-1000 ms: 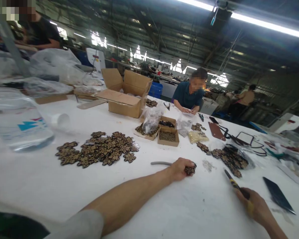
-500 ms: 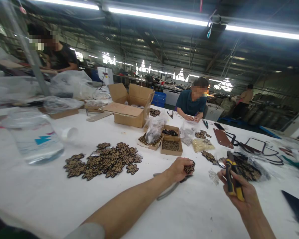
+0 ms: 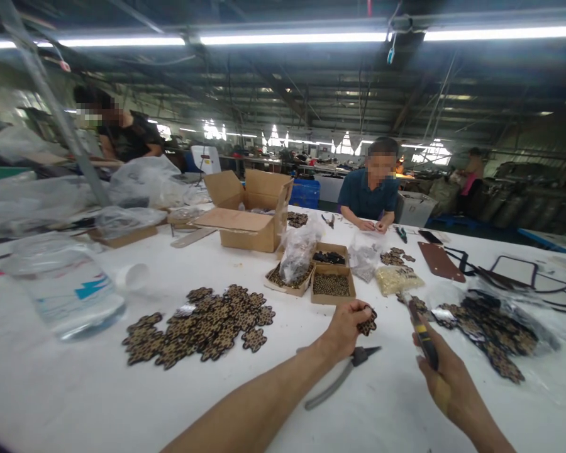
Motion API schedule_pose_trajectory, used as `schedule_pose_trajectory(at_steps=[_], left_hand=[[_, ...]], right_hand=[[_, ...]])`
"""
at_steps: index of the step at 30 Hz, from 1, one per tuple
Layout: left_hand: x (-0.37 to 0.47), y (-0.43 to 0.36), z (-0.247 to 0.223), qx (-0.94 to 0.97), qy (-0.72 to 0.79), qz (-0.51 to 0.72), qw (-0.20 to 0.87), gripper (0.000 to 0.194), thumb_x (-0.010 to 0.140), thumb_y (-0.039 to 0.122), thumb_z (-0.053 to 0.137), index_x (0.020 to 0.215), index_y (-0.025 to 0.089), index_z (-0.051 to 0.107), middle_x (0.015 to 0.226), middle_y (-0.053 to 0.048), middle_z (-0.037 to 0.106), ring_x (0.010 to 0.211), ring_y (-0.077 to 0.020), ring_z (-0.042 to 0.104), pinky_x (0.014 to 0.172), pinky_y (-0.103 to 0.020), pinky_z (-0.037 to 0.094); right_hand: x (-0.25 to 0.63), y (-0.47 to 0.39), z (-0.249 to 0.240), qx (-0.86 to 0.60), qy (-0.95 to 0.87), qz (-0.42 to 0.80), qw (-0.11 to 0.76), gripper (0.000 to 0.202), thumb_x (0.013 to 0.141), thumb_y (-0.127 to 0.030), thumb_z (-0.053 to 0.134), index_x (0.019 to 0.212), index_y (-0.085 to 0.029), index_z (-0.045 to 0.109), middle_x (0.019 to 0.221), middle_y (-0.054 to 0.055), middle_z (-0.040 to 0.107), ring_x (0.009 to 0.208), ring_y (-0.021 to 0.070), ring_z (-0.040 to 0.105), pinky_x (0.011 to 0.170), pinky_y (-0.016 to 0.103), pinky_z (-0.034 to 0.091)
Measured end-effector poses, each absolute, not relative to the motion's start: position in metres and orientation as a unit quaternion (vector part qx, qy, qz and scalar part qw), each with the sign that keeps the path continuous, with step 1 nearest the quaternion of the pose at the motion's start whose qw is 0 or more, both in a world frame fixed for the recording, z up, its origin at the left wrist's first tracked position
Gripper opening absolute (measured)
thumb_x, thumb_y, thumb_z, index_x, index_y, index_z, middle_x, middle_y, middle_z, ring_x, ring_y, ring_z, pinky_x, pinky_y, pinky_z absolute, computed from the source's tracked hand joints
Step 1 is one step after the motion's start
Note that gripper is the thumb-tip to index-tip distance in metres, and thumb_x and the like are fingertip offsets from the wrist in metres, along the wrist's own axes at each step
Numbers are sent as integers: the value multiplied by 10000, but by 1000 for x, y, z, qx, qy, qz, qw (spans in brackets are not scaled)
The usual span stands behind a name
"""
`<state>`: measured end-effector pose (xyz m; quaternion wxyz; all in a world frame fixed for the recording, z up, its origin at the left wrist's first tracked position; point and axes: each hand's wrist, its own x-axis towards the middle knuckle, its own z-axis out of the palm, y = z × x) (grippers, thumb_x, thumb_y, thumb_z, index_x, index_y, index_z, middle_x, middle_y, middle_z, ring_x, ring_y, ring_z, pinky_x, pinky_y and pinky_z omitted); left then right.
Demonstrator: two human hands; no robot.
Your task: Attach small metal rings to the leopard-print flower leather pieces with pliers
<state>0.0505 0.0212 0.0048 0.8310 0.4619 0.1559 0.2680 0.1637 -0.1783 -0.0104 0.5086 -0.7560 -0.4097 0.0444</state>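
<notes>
My left hand (image 3: 346, 330) is closed, pinching a brown-and-black flower-shaped patch (image 3: 368, 321) between thumb and fingers. On the white table just below it lies a pair of grey-handled pliers (image 3: 332, 385), partly hidden by my wrist. My right hand (image 3: 446, 371) is wrapped round yellow-and-black pliers (image 3: 424, 340), their jaws pointing up and away from me. To the left spreads a heap of the same flower patches (image 3: 202, 327). More patches (image 3: 488, 327) lie partly in a clear bag beyond my right hand.
Small boxes of metal studs (image 3: 332, 284) and black pieces (image 3: 329, 257) stand ahead, near a large open carton (image 3: 249, 233). A water jug (image 3: 68, 292) is at left. Opposite, a co-worker (image 3: 370, 189) leans on the table. A bag of yellowish bits (image 3: 399, 279) lies between.
My right hand has turned the pliers, so their jaws now tip forward and left. My left hand still holds the patch, now tilted outward. The view has shifted slightly.
</notes>
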Motion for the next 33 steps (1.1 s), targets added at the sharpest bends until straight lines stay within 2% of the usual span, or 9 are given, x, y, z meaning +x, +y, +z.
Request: schedule_pose_trajectory(at_steps=[3,8,14,22,33], left_hand=[[49,20,9,476,152,275,821,376,619,364,841,789,104,628,648,-13,590,540,-105,526,549,-249,364],[46,19,20,520,119,291,794,389,663,406,825,844,111,646,688,-23,613,585,-110,546,587,-244,406],[42,19,29,571,99,314,752,364,726,409,789,888,114,651,692,-31,625,601,-115,557,599,-240,402],[34,13,37,661,82,341,664,211,844,331,680,898,128,665,739,-39,620,683,-129,562,681,-250,431],[18,-7,63,754,105,407,505,125,900,236,556,859,170,654,796,-29,617,749,-149,529,727,-261,395]], right_hand=[[166,-181,-17,-777,-473,-35,414,815,791,-109,476,1561,-291,281,1240,103,550,1125,298,582,1019,515,460],[162,-176,-26,-773,-504,-80,378,970,708,-20,460,1591,-296,170,1238,111,502,1138,304,546,1026,503,455],[153,-171,-27,-770,-511,-117,363,1041,655,9,459,1595,-298,136,1262,126,477,1162,330,522,1023,526,454],[156,-166,-37,-761,-519,-139,362,1081,613,6,473,1595,-292,135,1267,135,461,1145,345,517,985,537,478],[152,-165,-34,-767,-506,-183,350,1005,695,-1,471,1595,-307,143,1236,147,466,1097,358,510,912,543,509]])
